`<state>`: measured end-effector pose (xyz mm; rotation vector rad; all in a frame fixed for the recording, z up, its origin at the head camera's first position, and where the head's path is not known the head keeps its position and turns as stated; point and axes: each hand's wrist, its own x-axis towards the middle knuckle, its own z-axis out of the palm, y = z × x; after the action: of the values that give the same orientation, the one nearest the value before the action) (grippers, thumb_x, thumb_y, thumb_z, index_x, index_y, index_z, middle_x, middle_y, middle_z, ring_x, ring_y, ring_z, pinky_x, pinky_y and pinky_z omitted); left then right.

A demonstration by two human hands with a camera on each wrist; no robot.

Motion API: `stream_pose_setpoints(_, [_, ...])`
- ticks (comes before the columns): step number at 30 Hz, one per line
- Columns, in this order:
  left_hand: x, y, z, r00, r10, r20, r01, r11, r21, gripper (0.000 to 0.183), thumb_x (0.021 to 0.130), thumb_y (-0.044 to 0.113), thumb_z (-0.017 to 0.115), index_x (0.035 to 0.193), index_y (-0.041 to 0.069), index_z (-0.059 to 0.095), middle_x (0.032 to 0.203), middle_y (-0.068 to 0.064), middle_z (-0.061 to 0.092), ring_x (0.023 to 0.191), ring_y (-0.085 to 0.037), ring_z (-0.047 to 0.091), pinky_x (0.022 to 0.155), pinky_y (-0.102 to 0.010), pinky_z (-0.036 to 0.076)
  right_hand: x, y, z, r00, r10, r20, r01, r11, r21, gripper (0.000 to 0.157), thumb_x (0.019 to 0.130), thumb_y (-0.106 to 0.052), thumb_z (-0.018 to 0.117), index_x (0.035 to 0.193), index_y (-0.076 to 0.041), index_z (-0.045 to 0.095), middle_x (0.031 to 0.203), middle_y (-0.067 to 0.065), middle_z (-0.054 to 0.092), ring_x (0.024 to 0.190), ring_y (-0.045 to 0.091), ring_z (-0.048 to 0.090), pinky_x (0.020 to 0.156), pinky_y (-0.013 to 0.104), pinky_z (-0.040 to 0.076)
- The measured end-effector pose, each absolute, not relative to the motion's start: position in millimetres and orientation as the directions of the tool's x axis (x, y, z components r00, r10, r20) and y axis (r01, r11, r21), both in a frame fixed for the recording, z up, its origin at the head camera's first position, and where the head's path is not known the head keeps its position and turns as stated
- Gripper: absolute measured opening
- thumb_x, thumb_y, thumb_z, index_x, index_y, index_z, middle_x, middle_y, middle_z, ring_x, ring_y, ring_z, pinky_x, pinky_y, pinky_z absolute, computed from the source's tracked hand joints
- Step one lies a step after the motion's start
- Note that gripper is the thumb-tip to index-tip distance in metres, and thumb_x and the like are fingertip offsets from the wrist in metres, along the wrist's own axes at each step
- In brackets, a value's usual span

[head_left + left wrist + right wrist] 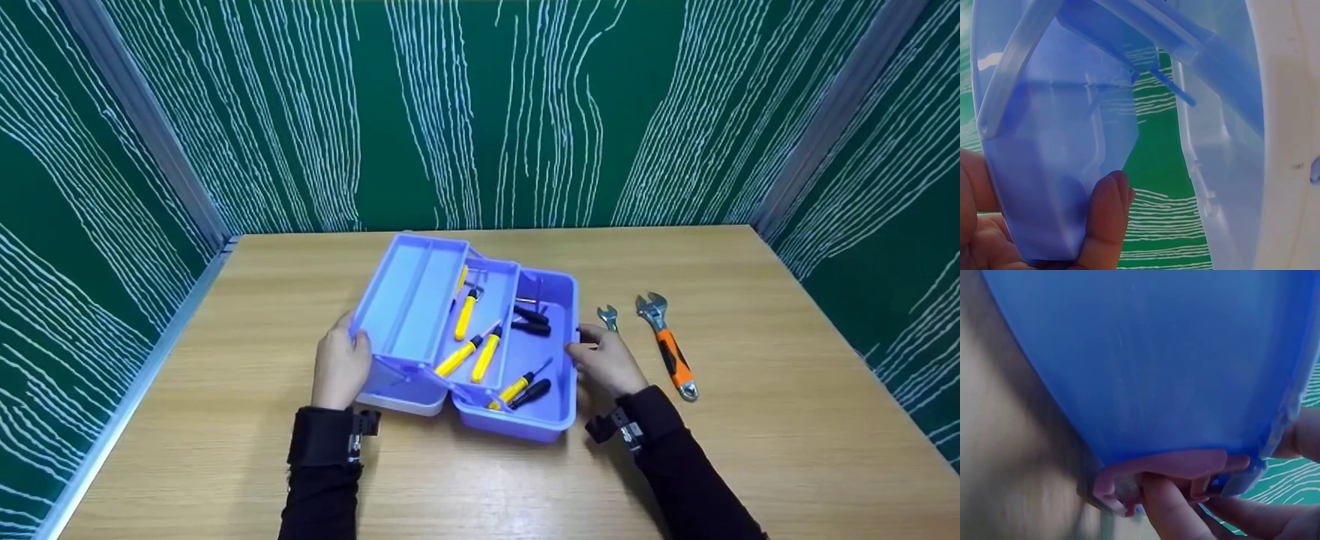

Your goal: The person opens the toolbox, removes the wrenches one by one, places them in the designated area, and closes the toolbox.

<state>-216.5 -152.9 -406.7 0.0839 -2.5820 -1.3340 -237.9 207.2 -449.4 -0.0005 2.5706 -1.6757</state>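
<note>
A purple-blue plastic toolbox [555,281] stands unfolded on the table, with its cantilever trays spread to the left. My left hand [341,364] grips the outer edge of the upper tray [416,292], thumb on one side and fingers on the other, as the left wrist view shows. On the opposite side my right hand [609,361] holds the toolbox's right wall at the rim. In the right wrist view its fingers [1171,509] touch a pinkish latch [1185,464]. Several yellow-handled screwdrivers [466,315] lie in the middle tray and black-handled tools [532,328] in the base.
Right of the toolbox, an adjustable wrench [671,352] with an orange and black handle lies on the wooden table [247,375]. A small wrench [608,316] lies between it and the toolbox, partly hidden by my right hand. Green walls [510,112] with white lines enclose the table.
</note>
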Motion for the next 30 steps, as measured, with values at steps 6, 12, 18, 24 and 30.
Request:
stream_pose_setpoints(6, [-216,-157,-406,-0.973,-0.163,0.165,0.048,0.555,0.830,0.044,0.102,0.012,0.042,0.141,-0.009,0.044,0.133,-0.031,0.056,0.109,-0.040,0.062,0.096,-0.050,0.050,-238,205,-452,-0.999,-0.006,-0.044,0.037,0.429,-0.903,0.048,0.092,-0.011,0.054,0.136,0.008,0.050,0.124,0.027,0.058,0.088,0.018,0.064,0.071,0.022,0.053])
stream_pose_setpoints(12, [-216,-178,-405,-0.955,-0.249,0.159,0.012,0.506,0.862,0.040,0.105,0.018,0.035,0.132,-0.003,0.056,0.132,-0.026,0.059,0.124,-0.041,0.054,0.108,-0.051,0.040,-238,205,-455,-1.000,0.000,-0.017,0.016,0.430,-0.903,0.048,0.091,-0.009,0.054,0.135,0.009,0.051,0.121,0.027,0.060,0.091,0.023,0.066,0.071,0.022,0.053])
stream_pose_setpoints(18, [-217,-202,-418,-0.975,-0.212,0.068,-0.066,0.565,0.822,0.044,0.103,0.015,0.039,0.141,-0.007,0.043,0.136,-0.029,0.054,0.125,-0.042,0.053,0.107,-0.052,0.041,-237,203,-456,-1.000,-0.009,-0.019,0.013,0.443,-0.896,0.048,0.090,-0.010,0.055,0.134,0.007,0.052,0.119,0.025,0.062,0.092,0.023,0.066,0.072,0.025,0.055])
stream_pose_setpoints(24, [-225,-204,-440,-0.998,-0.040,-0.050,-0.064,0.666,0.743,0.046,0.098,0.015,0.047,0.135,-0.013,0.047,0.128,-0.032,0.058,0.116,-0.045,0.057,0.101,-0.056,0.044,-236,204,-455,-0.999,-0.011,-0.030,0.022,0.443,-0.896,0.048,0.091,-0.010,0.055,0.136,0.008,0.051,0.120,0.027,0.061,0.093,0.024,0.066,0.072,0.026,0.055])
stream_pose_setpoints(30, [-231,-199,-455,-1.000,0.016,-0.008,0.005,0.694,0.719,0.034,0.095,0.016,0.053,0.105,-0.014,0.064,0.098,-0.027,0.067,0.085,-0.032,0.061,0.083,-0.048,0.051,-236,205,-454,-0.999,-0.016,-0.040,0.029,0.435,-0.900,0.049,0.092,-0.012,0.055,0.137,0.007,0.050,0.124,0.027,0.060,0.098,0.027,0.066,0.075,0.027,0.056])
